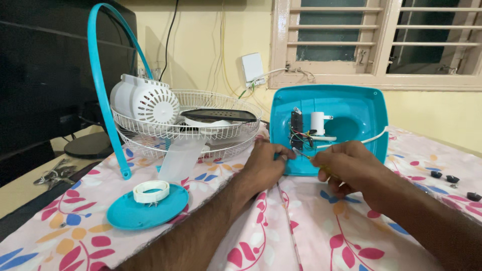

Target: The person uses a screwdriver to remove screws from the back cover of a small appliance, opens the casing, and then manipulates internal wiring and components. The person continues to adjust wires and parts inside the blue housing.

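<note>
The upturned teal fan base (351,108) is steadied at its left edge by the left hand (265,165); a screwdriver (303,155) is clasped in the right hand (346,165), tip at its wiring. Steady alignment is needed next.

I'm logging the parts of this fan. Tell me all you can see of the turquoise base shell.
The turquoise base shell looks like glossy plastic, a rounded square tray stood on edge, hollow side facing the camera. Inside are a black switch block, coloured wires and a white cylinder. The left hand steadies its lower edge; the right hand points a screwdriver at it.
</note>
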